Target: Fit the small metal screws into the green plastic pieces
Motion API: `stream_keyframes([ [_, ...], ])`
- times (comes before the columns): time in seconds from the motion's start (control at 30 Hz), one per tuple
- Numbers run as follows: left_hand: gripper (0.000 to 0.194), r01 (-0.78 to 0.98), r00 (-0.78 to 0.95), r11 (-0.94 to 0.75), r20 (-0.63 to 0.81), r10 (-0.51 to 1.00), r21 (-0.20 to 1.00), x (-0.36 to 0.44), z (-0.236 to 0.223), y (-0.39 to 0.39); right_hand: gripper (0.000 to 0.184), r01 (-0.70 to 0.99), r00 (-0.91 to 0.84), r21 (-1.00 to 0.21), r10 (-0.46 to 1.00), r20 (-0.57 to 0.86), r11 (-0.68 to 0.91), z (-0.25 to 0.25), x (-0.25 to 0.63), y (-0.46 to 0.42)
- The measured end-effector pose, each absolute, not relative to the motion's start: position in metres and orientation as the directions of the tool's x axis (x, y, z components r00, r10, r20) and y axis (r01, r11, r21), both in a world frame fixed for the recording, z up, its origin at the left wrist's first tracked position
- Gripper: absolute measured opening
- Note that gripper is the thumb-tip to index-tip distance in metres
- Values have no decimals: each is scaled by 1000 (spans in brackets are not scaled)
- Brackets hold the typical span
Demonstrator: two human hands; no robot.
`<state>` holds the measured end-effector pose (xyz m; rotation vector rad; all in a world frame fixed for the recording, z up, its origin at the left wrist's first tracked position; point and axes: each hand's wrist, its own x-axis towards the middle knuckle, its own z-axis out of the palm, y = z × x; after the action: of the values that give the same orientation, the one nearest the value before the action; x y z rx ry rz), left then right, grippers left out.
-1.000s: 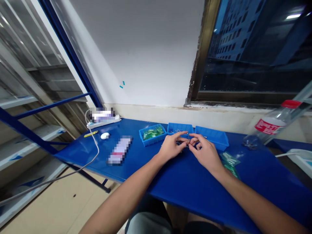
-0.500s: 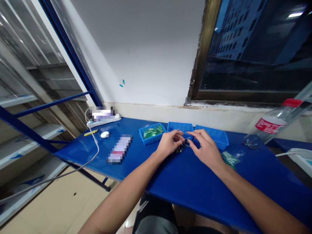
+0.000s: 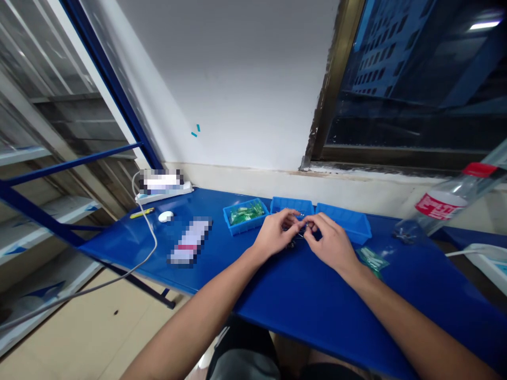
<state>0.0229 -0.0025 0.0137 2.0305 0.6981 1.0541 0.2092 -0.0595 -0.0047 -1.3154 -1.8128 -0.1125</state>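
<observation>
My left hand [image 3: 275, 235] and my right hand [image 3: 331, 241] meet over the blue table [image 3: 301, 285], just in front of the middle blue tray [image 3: 292, 205]. Both hands have their fingers pinched together on small thin metal parts [image 3: 301, 230] held between them. The parts are too small to name. A blue tray of green pieces [image 3: 245, 215] stands to the left of my left hand. Another blue tray [image 3: 345, 221] lies behind my right hand.
A clear bag of green pieces [image 3: 371, 258] lies right of my right hand. A plastic bottle with a red cap [image 3: 447, 203] leans at the far right. A white power strip [image 3: 162, 192], a cable [image 3: 148, 232], a yellow pen [image 3: 141, 213] and a small white object [image 3: 165, 216] sit at the left.
My hands stayed in front of the middle tray, parted slightly, then closed together again on the small metal parts. The view shifted a little.
</observation>
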Motion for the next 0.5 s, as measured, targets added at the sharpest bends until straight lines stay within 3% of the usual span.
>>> stream_keyframes([
  [0.17, 42, 220, 584, -577, 368, 724, 786, 21, 21, -11, 12, 726, 78, -571, 779, 622, 383, 1, 209, -64],
  [0.5, 25, 154, 554, -524, 365, 748, 838, 24, 11, -6, 14, 637, 44, -654, 828, 559, 407, -6, 212, -67],
])
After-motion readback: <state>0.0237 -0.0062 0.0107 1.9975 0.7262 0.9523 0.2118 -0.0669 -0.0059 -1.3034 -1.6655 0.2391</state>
